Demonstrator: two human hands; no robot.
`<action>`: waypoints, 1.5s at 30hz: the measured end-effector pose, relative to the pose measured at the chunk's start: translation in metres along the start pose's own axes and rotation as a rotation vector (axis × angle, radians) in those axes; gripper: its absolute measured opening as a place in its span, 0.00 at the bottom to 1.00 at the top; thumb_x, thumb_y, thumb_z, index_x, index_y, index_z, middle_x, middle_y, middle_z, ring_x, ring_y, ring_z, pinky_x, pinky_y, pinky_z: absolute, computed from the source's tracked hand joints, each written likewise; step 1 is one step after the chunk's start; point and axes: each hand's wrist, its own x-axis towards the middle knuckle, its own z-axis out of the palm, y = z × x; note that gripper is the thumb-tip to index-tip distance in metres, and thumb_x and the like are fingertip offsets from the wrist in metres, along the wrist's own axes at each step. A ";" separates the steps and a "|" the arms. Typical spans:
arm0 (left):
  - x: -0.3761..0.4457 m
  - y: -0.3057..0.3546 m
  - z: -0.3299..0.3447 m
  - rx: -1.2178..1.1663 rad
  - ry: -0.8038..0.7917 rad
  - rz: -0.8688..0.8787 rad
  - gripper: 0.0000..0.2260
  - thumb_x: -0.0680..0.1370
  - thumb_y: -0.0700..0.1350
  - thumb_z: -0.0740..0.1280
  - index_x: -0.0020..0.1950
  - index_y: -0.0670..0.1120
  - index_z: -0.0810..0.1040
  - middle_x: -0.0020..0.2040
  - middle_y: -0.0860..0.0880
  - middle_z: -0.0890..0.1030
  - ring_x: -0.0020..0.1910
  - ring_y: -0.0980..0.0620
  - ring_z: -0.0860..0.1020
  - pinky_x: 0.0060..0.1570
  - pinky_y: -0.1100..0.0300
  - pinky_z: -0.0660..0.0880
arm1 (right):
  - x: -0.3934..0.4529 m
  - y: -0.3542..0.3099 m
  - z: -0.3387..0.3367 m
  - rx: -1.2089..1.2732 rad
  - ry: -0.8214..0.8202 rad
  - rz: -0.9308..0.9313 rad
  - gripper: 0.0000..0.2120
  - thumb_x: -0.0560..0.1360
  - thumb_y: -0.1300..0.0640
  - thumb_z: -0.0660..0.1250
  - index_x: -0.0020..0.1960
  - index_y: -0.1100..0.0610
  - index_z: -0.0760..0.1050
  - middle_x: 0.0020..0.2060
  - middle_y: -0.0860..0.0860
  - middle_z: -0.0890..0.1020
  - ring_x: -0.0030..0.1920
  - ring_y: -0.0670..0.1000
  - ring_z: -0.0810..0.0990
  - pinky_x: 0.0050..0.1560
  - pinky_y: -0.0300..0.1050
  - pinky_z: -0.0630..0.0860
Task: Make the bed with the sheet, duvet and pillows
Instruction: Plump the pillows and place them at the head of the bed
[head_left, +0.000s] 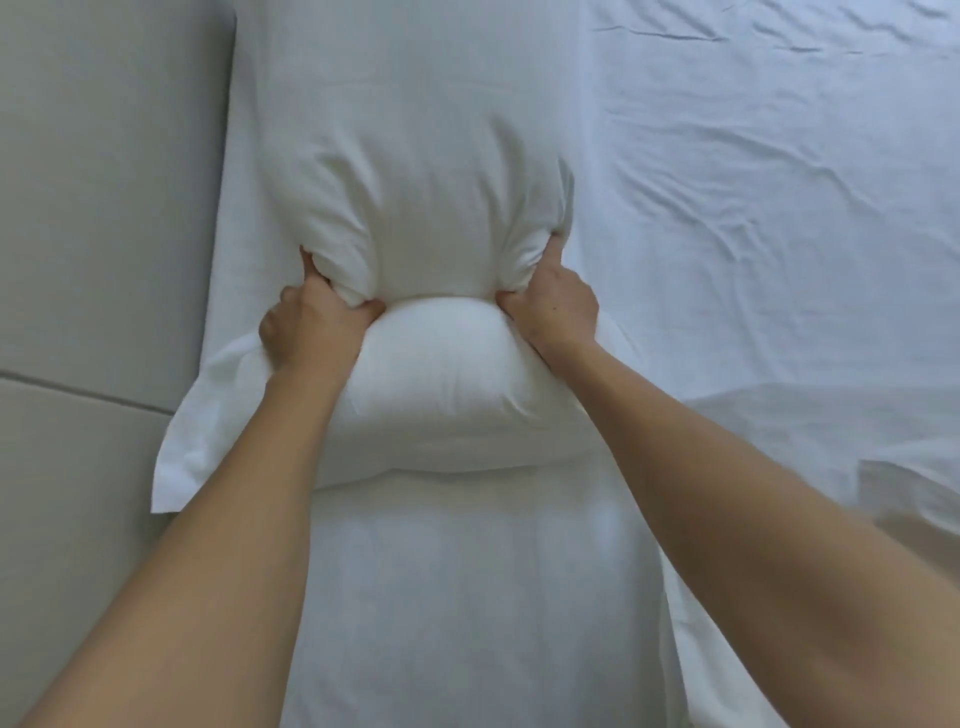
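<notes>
A white pillow (441, 218) in a white case lies on the bed, lengthwise away from me. My left hand (311, 322) grips a bunch of its fabric on the left side. On the right side my right hand (553, 306) grips another bunch. Between the two hands the pillow is pinched narrow, and its near end (447, 374) bulges. A flat flap of the pillowcase (192, 452) sticks out at the lower left. A wrinkled white sheet (779, 208) covers the mattress to the right. Smooth white bedding (467, 597) lies under my forearms.
A grey padded headboard (104, 208) with a seam runs along the left edge of the bed. A fold of white bedding (883, 441) lies at the right.
</notes>
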 end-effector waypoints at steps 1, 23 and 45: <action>-0.010 -0.001 -0.007 0.008 -0.021 0.018 0.41 0.68 0.61 0.70 0.75 0.45 0.59 0.54 0.36 0.78 0.53 0.35 0.77 0.50 0.48 0.71 | -0.012 -0.001 -0.007 -0.026 -0.027 -0.013 0.39 0.74 0.51 0.64 0.78 0.58 0.47 0.48 0.55 0.80 0.47 0.58 0.78 0.42 0.47 0.67; -0.420 0.003 -0.238 -0.285 0.176 -0.054 0.23 0.71 0.42 0.73 0.64 0.40 0.75 0.50 0.35 0.81 0.49 0.34 0.78 0.45 0.49 0.73 | -0.364 0.068 -0.246 0.685 -0.113 -0.124 0.11 0.67 0.65 0.68 0.42 0.51 0.71 0.33 0.45 0.76 0.37 0.50 0.76 0.36 0.45 0.69; -0.879 0.247 -0.262 -0.680 0.319 0.103 0.26 0.72 0.44 0.75 0.68 0.47 0.73 0.58 0.54 0.80 0.53 0.62 0.78 0.55 0.66 0.74 | -0.603 0.439 -0.543 0.767 0.353 -0.290 0.14 0.63 0.53 0.78 0.43 0.51 0.75 0.31 0.43 0.76 0.34 0.49 0.76 0.36 0.42 0.67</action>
